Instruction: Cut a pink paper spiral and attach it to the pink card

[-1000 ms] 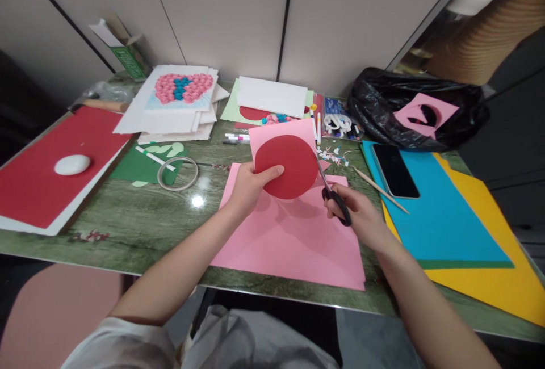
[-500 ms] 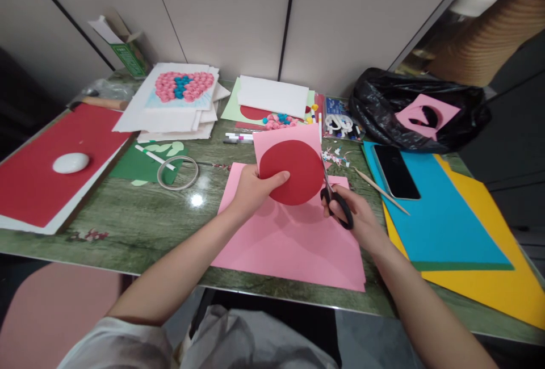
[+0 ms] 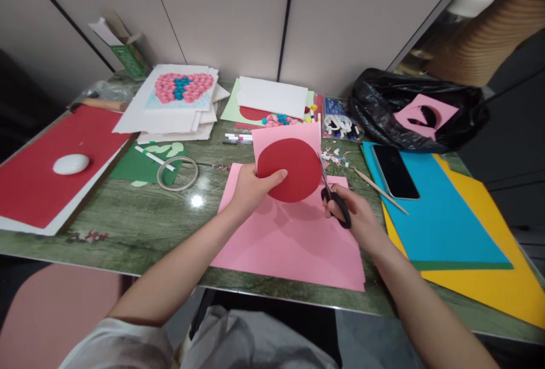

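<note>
My left hand (image 3: 255, 186) pinches a red paper circle (image 3: 293, 167) together with a piece of pink paper (image 3: 283, 133) behind it, thumb on the red face. Both are held up over larger pink sheets (image 3: 289, 244) lying on the table. With my right hand (image 3: 355, 213) I grip black-handled scissors (image 3: 339, 207), fingers in the loops. Their blades point up along the right edge of the circle, at the pink paper. Whether the blade tips are apart is hard to see.
To the right, a phone (image 3: 395, 171) lies on blue paper (image 3: 451, 216) over yellow sheets, beside a wooden stick (image 3: 380, 190). A black plastic bag (image 3: 370, 102) holds a pink offcut. At left are a tape roll (image 3: 162, 175), green paper, white sheets and a white oval object (image 3: 71, 164) on red paper.
The red circle and pink paper have shifted very slightly up and left with my left hand. The scissors have moved a little with my right hand.
</note>
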A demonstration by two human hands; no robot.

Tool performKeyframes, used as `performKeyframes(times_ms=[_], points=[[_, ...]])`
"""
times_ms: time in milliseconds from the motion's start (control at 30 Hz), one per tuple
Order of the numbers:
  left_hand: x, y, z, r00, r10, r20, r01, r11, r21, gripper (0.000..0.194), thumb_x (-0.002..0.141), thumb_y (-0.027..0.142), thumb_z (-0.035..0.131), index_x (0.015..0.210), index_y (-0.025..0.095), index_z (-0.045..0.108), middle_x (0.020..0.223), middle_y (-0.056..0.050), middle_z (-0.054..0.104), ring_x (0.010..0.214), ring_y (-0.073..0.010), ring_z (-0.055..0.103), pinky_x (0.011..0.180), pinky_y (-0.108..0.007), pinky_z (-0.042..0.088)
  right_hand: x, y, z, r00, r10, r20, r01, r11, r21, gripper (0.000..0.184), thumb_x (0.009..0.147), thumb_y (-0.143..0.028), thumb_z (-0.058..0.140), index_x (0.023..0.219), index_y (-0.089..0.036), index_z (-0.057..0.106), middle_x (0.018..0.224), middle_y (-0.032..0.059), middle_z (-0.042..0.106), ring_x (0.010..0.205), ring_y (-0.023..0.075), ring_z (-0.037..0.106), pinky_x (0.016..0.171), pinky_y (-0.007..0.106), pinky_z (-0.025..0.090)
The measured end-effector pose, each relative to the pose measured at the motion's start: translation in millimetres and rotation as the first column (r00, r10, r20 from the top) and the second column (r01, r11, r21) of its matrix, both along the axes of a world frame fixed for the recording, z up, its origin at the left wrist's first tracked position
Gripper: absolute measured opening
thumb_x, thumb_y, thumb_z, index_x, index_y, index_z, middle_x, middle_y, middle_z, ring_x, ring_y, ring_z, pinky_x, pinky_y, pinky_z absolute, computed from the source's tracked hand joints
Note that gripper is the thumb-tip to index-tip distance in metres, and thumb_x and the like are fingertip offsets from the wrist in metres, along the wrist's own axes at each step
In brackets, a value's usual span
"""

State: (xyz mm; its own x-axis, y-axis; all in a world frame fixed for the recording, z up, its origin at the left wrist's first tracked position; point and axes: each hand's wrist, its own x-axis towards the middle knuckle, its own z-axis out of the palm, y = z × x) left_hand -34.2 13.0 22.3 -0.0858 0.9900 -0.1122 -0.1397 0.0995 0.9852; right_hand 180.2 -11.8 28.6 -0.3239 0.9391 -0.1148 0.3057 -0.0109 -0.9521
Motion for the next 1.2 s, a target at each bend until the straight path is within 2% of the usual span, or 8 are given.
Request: performKeyframes(times_ms=[267, 533, 800, 1000, 1200], points=[[1.8, -1.3, -2.0, 0.999, 0.023, 0.025, -0.022, 1.0, -0.014, 0.026, 0.061, 0.036, 0.075, 0.075, 0.015, 0.07, 0.083, -0.008, 0.072, 0.079, -0.0236, 0.066, 0.066, -0.032, 0.053, -2.6, -0.6, 0.2, 1.0, -0.021, 0.008, 0.021, 1.0, -0.005, 0.032, 0.082, -0.049, 0.053, 0.072, -0.02, 0.046, 0.069, 0.0011, 0.048, 0.064, 0.0141, 0.044, 0.051, 0.025, 0.03], [11.5, -5.2, -12.7, 0.984, 0.124, 0.125, -0.122, 0.992, -0.021, 0.025, 0.063, 0.037, 0.073, 0.075, 0.015, 0.069, 0.08, -0.006, 0.071, 0.075, -0.0198, 0.064, 0.068, -0.031, 0.052, -5.7, -1.5, 0.3, 1.0, -0.026, -0.002, 0.026, 1.0, -0.004, 0.034, 0.081, -0.051, 0.053, 0.071, -0.02, 0.047, 0.069, 0.0012, 0.049, 0.063, 0.0138, 0.044, 0.05, 0.025, 0.03], [8.2, -5.1, -10.1, 0.995, 0.065, 0.081, -0.064, 0.998, -0.008, 0.027, 0.063, 0.037, 0.074, 0.076, 0.014, 0.07, 0.08, -0.007, 0.071, 0.076, -0.0209, 0.064, 0.068, -0.032, 0.052, -3.8, -3.9, -2.1, 0.996, 0.012, -0.086, -0.014, 1.0, -0.024, 0.036, 0.081, -0.055, 0.052, 0.078, -0.019, 0.049, 0.066, -0.0004, 0.046, 0.054, 0.0113, 0.036, 0.048, 0.025, 0.029], [7.6, -4.3, -11.7, 0.998, 0.03, 0.062, -0.029, 0.999, -0.019, 0.028, 0.062, 0.038, 0.074, 0.076, 0.014, 0.07, 0.081, -0.007, 0.071, 0.077, -0.0222, 0.065, 0.066, -0.032, 0.052, -5.0, -2.8, -0.8, 0.997, 0.044, -0.063, -0.042, 0.999, 0.031, 0.034, 0.082, -0.054, 0.049, 0.079, -0.02, 0.047, 0.073, 0.0009, 0.047, 0.058, 0.0118, 0.038, 0.05, 0.025, 0.032], [7.2, -4.5, -12.1, 0.998, 0.041, 0.048, -0.041, 0.999, 0.005, 0.027, 0.062, 0.038, 0.074, 0.075, 0.014, 0.07, 0.079, -0.007, 0.071, 0.075, -0.0215, 0.065, 0.065, -0.031, 0.052, -6.2, -3.8, -0.3, 0.999, 0.02, -0.044, -0.02, 1.0, -0.008, 0.033, 0.083, -0.054, 0.049, 0.081, -0.02, 0.048, 0.07, -0.0002, 0.047, 0.054, 0.0107, 0.037, 0.047, 0.024, 0.03]])
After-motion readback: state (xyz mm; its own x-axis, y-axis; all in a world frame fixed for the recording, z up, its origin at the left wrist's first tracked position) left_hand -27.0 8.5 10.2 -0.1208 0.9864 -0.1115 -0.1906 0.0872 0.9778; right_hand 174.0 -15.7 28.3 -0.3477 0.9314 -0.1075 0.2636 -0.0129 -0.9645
